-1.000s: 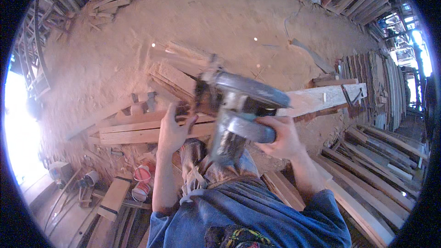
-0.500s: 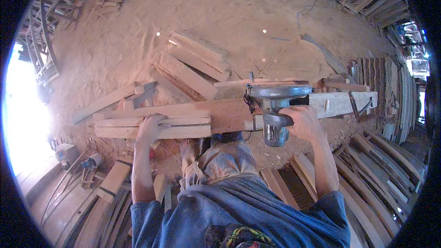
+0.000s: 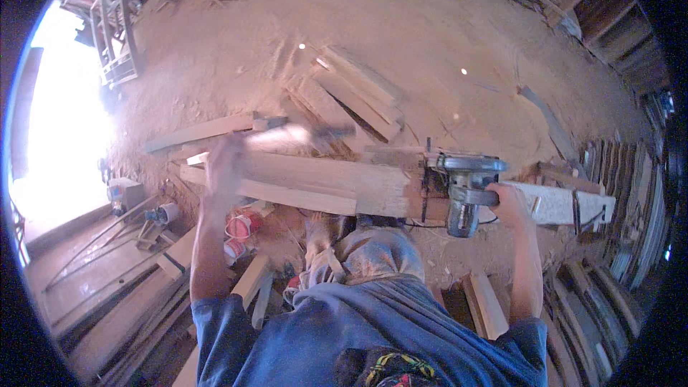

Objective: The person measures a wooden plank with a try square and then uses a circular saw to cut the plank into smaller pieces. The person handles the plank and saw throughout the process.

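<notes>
The right hand (image 3: 510, 204) curls around the circular saw (image 3: 463, 190) at three o'clock. The left hand (image 3: 226, 159), by the boards (image 3: 308, 174) at nine o'clock, is too blurry to tell its grip.

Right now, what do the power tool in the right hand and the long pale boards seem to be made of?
Power tool: probably metal, smooth, from its silvery highlights, though plastic parts are possible. Long pale boards: wood, apparently unfinished, from their tan colour and sawn edges.
</notes>
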The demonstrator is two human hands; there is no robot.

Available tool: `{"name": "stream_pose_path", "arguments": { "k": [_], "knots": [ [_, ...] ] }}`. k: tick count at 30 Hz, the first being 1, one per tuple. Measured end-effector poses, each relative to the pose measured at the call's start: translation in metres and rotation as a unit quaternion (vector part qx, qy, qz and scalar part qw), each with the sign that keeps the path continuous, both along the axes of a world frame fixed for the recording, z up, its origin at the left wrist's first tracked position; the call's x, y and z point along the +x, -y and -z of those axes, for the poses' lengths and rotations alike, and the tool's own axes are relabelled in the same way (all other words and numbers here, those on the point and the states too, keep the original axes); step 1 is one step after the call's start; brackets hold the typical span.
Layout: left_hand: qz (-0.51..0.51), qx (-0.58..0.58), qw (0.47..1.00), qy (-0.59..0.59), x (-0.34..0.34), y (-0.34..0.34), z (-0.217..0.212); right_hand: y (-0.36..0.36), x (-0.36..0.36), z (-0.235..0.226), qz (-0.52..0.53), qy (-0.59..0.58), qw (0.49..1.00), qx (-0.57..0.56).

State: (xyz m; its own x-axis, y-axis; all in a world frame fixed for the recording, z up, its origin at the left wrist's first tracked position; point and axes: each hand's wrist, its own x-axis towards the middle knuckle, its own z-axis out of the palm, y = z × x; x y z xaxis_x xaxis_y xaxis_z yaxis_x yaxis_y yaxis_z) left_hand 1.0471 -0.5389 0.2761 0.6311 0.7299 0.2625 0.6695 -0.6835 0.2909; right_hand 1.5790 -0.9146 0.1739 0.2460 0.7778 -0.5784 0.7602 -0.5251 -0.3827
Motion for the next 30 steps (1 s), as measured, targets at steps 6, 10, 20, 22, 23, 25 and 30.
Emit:
{"name": "stream_pose_path", "arguments": {
  "k": [6, 10, 20, 22, 23, 25, 30],
  "knots": [
    [-0.363, 0.214, 0.880, 0.221, -0.032, -0.025, -0.167, 0.023, 0.011, 0.036, -0.007, 0.020, 0.994, 0.103],
    [-0.113, 0.006, 0.644, 0.757, 0.022, 0.018, -0.222, 0.013, 0.008, 0.024, -0.008, 0.032, 0.997, 0.065],
    [-0.101, -0.149, 0.561, 0.808, 0.033, 0.065, -0.136, 0.015, 0.016, 0.041, -0.030, 0.042, 0.984, 0.172],
    [-0.152, -0.207, 0.512, 0.820, -0.002, 0.069, -0.112, 0.003, 0.009, 0.014, -0.045, 0.030, 0.989, 0.140],
    [-0.154, -0.209, 0.479, 0.839, -0.001, 0.087, -0.096, 0.010, 0.014, 0.021, -0.052, 0.036, 0.985, 0.161],
    [-0.239, -0.128, 0.538, 0.798, 0.009, 0.108, -0.080, 0.007, 0.017, 0.038, -0.060, 0.043, 0.981, 0.182],
    [-0.412, -0.066, 0.595, 0.687, -0.017, 0.149, -0.056, 0.015, 0.044, 0.054, -0.051, 0.000, 0.993, 0.110]
  ]
}}
